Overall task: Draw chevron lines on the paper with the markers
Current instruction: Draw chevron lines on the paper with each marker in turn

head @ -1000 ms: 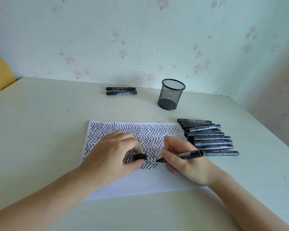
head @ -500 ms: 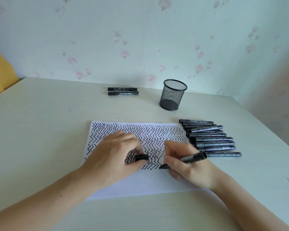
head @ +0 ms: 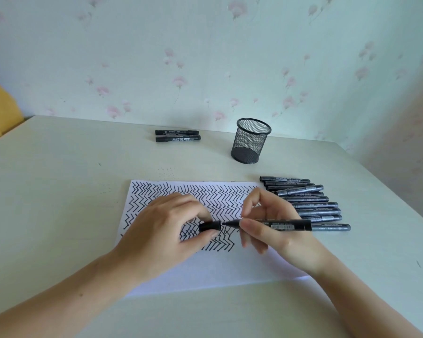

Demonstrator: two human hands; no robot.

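Observation:
A white paper (head: 213, 269) lies on the table, its upper part filled with black chevron rows. My right hand (head: 274, 230) holds a black marker (head: 279, 225) level above the paper, tip pointing left. My left hand (head: 164, 230) pinches the marker's black cap (head: 209, 226) between thumb and fingers. The tip sits right at the cap's opening, just touching or a hair apart. Both hands hover over the lower drawn rows and hide part of them.
A row of several black markers (head: 313, 204) lies right of the paper. Two more markers (head: 177, 135) lie at the back of the table. A black mesh pen cup (head: 249, 141) stands behind the paper. The table's right edge runs close by.
My right hand lifted the marker off the paper and turned it level, bringing the tip left up to the cap. My left hand kept the cap and barely moved.

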